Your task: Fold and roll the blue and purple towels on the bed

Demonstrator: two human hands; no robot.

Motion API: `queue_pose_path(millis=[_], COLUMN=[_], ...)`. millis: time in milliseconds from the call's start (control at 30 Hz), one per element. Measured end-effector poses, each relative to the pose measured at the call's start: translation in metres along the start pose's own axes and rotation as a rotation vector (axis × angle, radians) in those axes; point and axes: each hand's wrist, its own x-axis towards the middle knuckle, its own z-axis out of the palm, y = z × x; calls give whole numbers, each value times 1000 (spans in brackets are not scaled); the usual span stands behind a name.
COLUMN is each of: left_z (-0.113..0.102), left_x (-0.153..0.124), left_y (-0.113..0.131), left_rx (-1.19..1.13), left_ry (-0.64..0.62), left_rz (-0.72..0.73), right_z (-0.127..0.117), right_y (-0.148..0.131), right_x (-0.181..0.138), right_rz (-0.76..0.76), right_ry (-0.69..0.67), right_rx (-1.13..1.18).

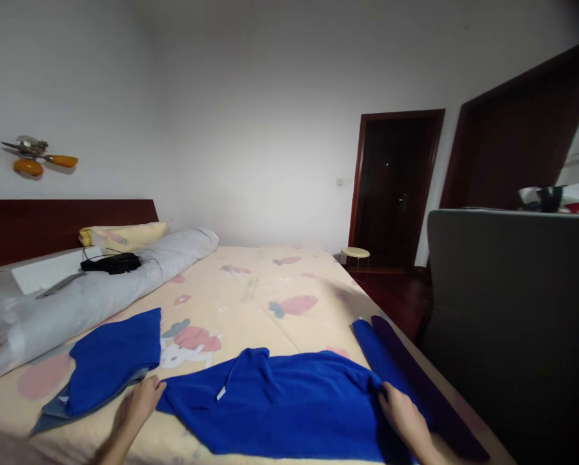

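Note:
A bright blue towel (279, 403) lies spread on the bed (250, 303) in front of me, a white tag showing near its middle. My left hand (141, 402) pinches its left edge with curled fingers. My right hand (401, 412) grips its right edge, fingers closed on the cloth. A second blue cloth (112, 361) lies folded to the left over a grey piece. A rolled blue and purple cloth (405, 371) lies along the bed's right edge.
The sheet is cream with carrot and rabbit prints. A grey rolled quilt (100, 290), a yellow pillow (124, 236) and a black item with cable (111, 263) lie at the headboard. A grey upright panel (512, 310) stands right; dark doors (396, 181) and a small stool (355, 254) stand behind.

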Motion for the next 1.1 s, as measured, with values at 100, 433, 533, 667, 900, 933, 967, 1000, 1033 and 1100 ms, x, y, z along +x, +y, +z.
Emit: queue_pose_path(millis=[100,433,533,667,900,933,967,1000,1033,1100], left_z=[16,85,96,79,26,23,22,22,23,28], left_x=[-10,-42,-21,30,113,120,126,131,136,143], left_y=[13,109,103,79,48,49,51,53,57,63], left_rx=[88,-34,-172,-228,-174,-156,-137,-116,-92,-39], left_ry=[86,-178,-213,-192,-160,-164,-168,-172,-173,-163], left_rz=[118,430,378,312,316,331,343,352,353,330], right_z=[7,39,40,31,22,23,24,24,25,26], right_y=[-10,-53,-53,-51,-51,-52,-53,-53,-54,-54], right_x=[-1,66,82,98,116,119,122,125,127,133], right_rz=[-134,-284,-300,-341,-351,-349,-344,-337,-330,-319], right_ry=[118,-112,-207,-299,-352,-353,-346,-335,-321,-295], right_rx=[-162,-75,-69,-58,93,114,129,139,145,147])
